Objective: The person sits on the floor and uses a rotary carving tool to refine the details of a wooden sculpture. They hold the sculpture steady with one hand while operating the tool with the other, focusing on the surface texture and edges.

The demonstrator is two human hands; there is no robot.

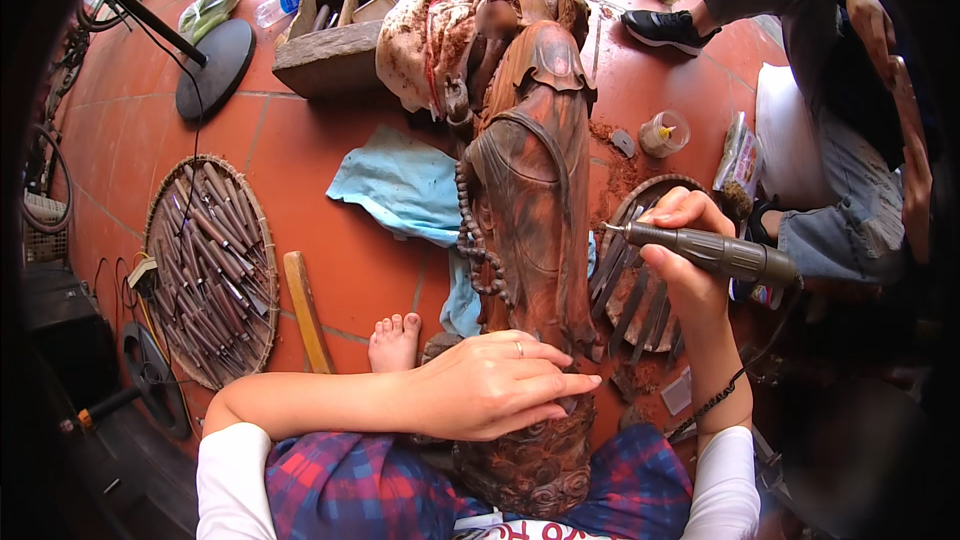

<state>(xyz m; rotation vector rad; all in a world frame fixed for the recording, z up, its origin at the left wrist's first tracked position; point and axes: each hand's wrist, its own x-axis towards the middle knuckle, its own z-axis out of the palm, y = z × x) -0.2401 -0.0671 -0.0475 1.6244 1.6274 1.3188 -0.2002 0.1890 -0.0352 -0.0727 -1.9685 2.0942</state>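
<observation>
A carved wooden statue (530,190) in reddish-brown wood lies lengthwise before me, its base between my legs and its head at the far end. Across its lower part rests my left hand (510,380), fingers stretched out and holding nothing. To the right of the statue, my right hand (690,240) grips a dark green rotary tool (730,252) like a pen, its thin metal tip pointing left toward the carving, apart from the wood. A cord runs from the tool's back end down along my right forearm.
A round basket of chisels (212,270) stands left, near a wooden mallet (306,310). Light blue cloth (395,185) lies beside the statue. Beyond are a wooden box (335,65) and stained cloth (430,35). At right: a second tool basket (650,310), a small jar (663,134), a seated person (840,120).
</observation>
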